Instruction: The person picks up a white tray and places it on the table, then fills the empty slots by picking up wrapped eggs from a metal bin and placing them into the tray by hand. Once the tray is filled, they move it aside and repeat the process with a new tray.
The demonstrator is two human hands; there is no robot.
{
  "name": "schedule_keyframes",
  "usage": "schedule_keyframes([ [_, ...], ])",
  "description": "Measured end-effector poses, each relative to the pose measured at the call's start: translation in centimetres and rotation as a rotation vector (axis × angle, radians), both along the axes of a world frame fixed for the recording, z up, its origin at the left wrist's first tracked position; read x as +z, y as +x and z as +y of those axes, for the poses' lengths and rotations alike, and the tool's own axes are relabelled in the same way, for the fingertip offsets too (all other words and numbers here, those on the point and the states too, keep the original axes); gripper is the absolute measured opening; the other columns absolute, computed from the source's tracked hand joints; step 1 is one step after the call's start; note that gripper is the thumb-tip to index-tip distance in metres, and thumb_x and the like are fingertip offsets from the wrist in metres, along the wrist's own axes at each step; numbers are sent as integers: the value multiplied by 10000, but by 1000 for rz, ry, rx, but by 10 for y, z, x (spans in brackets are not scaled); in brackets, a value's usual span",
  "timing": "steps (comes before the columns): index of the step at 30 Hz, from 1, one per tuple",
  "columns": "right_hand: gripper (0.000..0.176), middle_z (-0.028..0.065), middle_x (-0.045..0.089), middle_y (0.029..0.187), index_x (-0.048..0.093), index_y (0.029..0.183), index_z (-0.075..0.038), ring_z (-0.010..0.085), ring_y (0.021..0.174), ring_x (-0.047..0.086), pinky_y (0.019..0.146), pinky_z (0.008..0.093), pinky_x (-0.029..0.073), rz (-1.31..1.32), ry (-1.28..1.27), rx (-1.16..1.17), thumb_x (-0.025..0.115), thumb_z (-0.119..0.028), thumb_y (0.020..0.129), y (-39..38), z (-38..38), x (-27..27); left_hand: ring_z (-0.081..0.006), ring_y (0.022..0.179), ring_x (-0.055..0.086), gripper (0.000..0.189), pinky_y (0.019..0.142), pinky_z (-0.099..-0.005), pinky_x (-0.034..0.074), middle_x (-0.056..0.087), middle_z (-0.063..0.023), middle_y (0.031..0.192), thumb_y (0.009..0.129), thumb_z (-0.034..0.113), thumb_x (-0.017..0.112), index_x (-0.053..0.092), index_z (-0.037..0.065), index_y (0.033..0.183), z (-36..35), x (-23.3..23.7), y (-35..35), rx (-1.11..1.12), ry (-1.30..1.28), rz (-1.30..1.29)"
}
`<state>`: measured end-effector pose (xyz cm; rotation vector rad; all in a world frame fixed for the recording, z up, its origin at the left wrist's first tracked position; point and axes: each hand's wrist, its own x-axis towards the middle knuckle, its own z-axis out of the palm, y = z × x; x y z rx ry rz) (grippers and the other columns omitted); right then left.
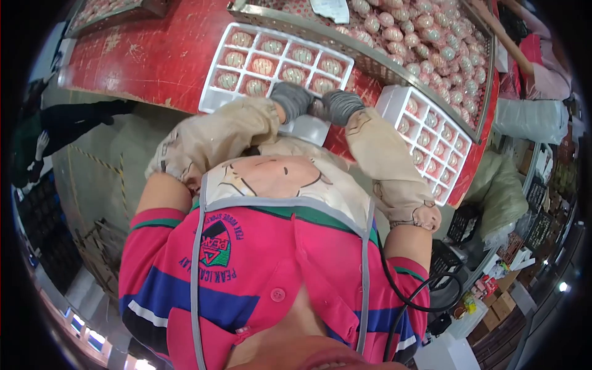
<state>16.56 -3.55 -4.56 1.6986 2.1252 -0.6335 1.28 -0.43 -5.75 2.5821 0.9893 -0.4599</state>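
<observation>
My left hand (292, 101) and my right hand (342, 108), both in grey knit gloves, meet at the near edge of a white foam tray (216, 79). The fingers of both look curled inward. A small round piece (318, 108) shows partly between them; the gloves hide whether either hand grips it. Most compartments in view hold a round, shiny, striped piece (262, 65) in what looks like clear wrap. Below the gloves is a white surface (306, 129), mostly hidden by my sleeves. Right of my right hand stands a second foam tray (439, 148) with similar, smaller-looking pieces in its compartments.
A metal crate (370, 58) heaped with wrapped round pieces (425, 46) stands behind the trays, with a paper slip (331, 10) on it. Another metal tray (117, 15) is at the table's (142, 58) far left. People stand at the left and upper right. A black cable (425, 290) hangs by my right arm.
</observation>
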Motion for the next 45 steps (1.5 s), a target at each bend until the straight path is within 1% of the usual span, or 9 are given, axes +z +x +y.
schedule_keyframes([
  [4,405,91,651,767,635,989,-55,200,719,646,649,345,511,633,86,-276,583,-429,842,59,63,35,-279,807,633,263,711,-369,491,661,-104,878,822,291,596,641,152,1040,-15,12,-44,206,-95,-362],
  [8,367,120,656,868,628,1008,-51,161,761,613,696,297,490,158,548,-351,619,-372,830,126,138,9,-264,836,645,268,732,-347,506,662,-115,942,826,222,635,638,127,1077,-31,24,-98,604,-114,-729],
  [14,343,87,646,852,629,995,-71,168,684,592,610,299,477,-62,-43,-192,667,-341,787,145,195,-69,-187,816,643,241,748,-284,501,667,-128,922,821,132,643,645,31,1040,-50,14,-153,898,-64,-904],
  [24,334,93,628,831,621,950,-59,202,691,601,566,323,469,954,-168,-931,657,-348,785,155,152,-20,-140,830,629,220,753,-277,499,680,-109,942,812,118,664,658,13,1006,-47,7,-146,1109,-234,-969],
  [32,301,14,580,792,577,969,-103,147,665,571,551,280,478,1812,347,-1104,654,-345,806,106,90,38,-94,832,588,251,740,-241,496,654,-54,985,852,114,632,631,9,1080,-26,41,-101,893,-520,-1113],
  [37,419,64,631,893,571,1043,-50,151,735,628,561,239,514,1614,58,-934,626,-413,842,-2,-22,61,-161,1026,555,487,879,-278,468,604,-82,1085,819,145,677,490,36,1254,-21,36,-65,799,-925,-1238],
  [39,381,70,635,842,540,1058,-25,163,683,622,519,248,516,1507,52,-1292,621,-340,861,-31,-60,46,-184,1045,551,538,882,-297,471,588,-87,1100,795,118,689,454,45,1274,-29,7,-55,605,-955,-1381],
  [43,359,69,629,785,529,1051,-11,165,661,617,512,268,504,1325,-151,-1408,621,-305,866,-29,-114,2,-233,1088,550,523,889,-334,468,556,-138,1170,754,184,713,499,64,1216,-47,-1,-63,543,-880,-953],
  [45,413,120,632,741,510,1109,-31,234,679,645,585,367,509,741,-68,-998,638,-314,837,-22,-127,-6,-289,1017,574,477,853,-372,480,562,-159,1119,759,218,681,524,90,1191,-53,-3,-66,343,-551,-702],
])
